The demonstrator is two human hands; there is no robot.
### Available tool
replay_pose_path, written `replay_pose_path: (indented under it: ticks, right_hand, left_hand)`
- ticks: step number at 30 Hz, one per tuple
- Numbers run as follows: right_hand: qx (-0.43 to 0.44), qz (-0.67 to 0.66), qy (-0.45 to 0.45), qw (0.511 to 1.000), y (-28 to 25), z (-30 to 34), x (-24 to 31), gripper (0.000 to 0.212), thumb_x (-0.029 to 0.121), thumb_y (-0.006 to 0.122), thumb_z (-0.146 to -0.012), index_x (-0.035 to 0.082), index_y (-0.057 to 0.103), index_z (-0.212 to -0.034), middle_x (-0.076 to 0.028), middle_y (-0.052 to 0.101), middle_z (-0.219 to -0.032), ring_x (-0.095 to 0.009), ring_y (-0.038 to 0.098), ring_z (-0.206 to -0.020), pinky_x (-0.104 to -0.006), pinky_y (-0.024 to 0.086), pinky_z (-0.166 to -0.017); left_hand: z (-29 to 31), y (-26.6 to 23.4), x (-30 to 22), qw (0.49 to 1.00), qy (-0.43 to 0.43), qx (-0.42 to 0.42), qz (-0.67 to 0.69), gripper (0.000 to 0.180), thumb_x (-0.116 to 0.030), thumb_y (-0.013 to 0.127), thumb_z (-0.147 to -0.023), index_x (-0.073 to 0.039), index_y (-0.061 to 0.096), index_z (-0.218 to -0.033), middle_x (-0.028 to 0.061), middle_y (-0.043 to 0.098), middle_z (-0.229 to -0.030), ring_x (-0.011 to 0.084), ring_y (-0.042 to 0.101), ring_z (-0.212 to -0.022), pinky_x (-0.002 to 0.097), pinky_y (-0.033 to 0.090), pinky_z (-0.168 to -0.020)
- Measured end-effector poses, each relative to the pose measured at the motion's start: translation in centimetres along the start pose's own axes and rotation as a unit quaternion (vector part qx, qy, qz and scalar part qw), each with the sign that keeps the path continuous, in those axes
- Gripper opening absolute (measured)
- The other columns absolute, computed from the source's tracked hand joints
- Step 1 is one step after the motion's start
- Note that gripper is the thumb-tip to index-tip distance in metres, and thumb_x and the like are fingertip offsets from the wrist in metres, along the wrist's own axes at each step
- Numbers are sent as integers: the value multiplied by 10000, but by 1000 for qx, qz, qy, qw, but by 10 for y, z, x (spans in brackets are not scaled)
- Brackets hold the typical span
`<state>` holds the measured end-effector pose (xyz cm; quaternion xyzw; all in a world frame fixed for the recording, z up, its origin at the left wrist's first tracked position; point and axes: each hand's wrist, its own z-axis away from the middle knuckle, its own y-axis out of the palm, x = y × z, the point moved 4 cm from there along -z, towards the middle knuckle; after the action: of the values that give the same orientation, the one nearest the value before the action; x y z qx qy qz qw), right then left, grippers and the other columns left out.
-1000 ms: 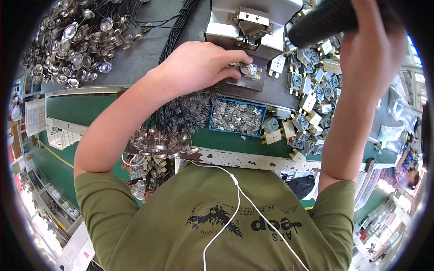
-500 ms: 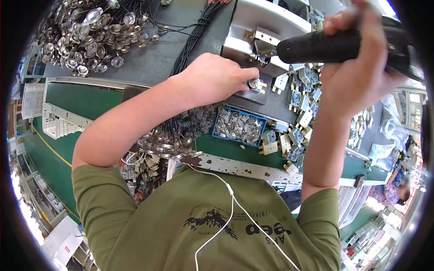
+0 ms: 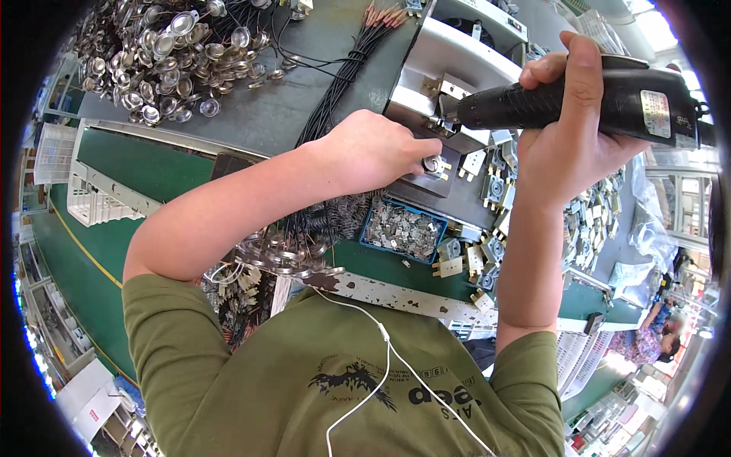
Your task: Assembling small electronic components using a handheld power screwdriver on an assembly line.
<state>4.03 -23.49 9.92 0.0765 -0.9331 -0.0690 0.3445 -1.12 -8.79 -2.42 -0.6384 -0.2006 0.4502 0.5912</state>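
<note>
My right hand (image 3: pixel 567 145) is wrapped round a black electric screwdriver (image 3: pixel 525 105), held nearly level with its tip pointing left. That tip is at the small metal block (image 3: pixel 454 88) on the front of a pale metal box (image 3: pixel 411 99); whether they touch is hard to tell. My left hand (image 3: pixel 369 152) pinches a small part with a round metal top and brass prongs (image 3: pixel 437 167). It rests on a dark metal block (image 3: pixel 426 183) at the bench edge. The left fingers hide much of the part.
Several white plug bodies with brass pins (image 3: pixel 449 266) lie by my right forearm. A blue tray (image 3: pixel 403 231) of small metal pieces stands before me. Metal cups (image 3: pixel 164 46) on wires heap at far left, beside a black cable bundle (image 3: pixel 335 91). A wire heap (image 3: pixel 278 251) lies nearer.
The screwdriver tip has come left, closer to the metal block, and my right hand has lowered slightly. My left hand stays on the small part. The whole view has shifted a little.
</note>
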Motion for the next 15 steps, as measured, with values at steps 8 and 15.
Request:
replay_pose_path:
  ticks: [8,15]
  right_hand:
    - [10,2,-35,999,5,1,-2,424,-19,762,-904,3,425,-1160,-169,700,-795,-190,653,-562,-341,567,-492]
    - [2,74,-60,995,20,11,3,543,-76,755,-887,23,344,-1227,-164,707,-820,-182,678,-578,-335,600,-548]
  left_hand:
    - [1,-1,-2,1000,7,-15,12,210,-299,591,-1003,-163,594,-1162,101,688,-801,309,725,-828,461,552,-670]
    - [2,-2,-2,1000,14,-13,-6,198,-293,589,-999,-152,600,-1137,90,697,-807,305,727,-831,458,556,-678]
